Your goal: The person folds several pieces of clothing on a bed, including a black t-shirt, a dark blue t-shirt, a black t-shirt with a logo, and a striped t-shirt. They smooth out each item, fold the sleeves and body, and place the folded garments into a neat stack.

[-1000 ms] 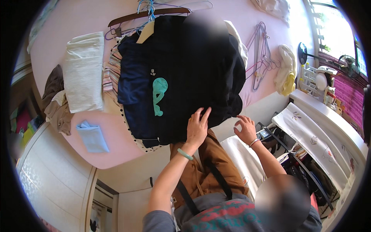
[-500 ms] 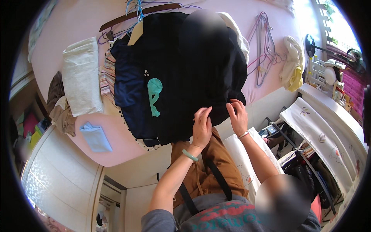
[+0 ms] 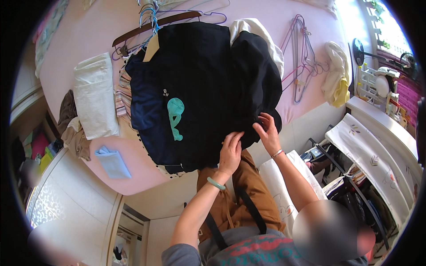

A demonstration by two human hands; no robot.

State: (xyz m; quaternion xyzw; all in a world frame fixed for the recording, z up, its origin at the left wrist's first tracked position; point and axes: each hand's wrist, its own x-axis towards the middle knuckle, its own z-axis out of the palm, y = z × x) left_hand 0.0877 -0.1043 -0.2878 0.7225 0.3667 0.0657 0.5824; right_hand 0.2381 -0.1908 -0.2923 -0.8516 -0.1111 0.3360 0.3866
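The black garment (image 3: 199,88) sprawls over other clothes (image 3: 146,97) on the pink bed (image 3: 93,35)! Left hand (image 3: 230,153) touches its near edge, fingers narrow; right hand (image 3: 270,135) alongside, thumb parted; any pinch, I can't tell. Left of the garment, folded white cloth (image 3: 94,95); right, hangers (image 3: 300,83), a window (image 3: 395,26).

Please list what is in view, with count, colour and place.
Sheet: 1, pink, under the clothes
Black garment: 1, black with teal print, centre
Second garment: 1, navy, centre-left
Folded cloth: 1, white, left
Smaller folded cloth: 1, light blue, lower left
Crumpled clothes: count unclear, brown and beige, far left
Hangers: several, mixed colours, top and right
Bunched cloth: 1, white and yellow, right
Leaf-patterned cover: 1, white, lower right
Trousers: 1 pair, brown, lower centre
Left hand, right hand: 2, bare, at black garment
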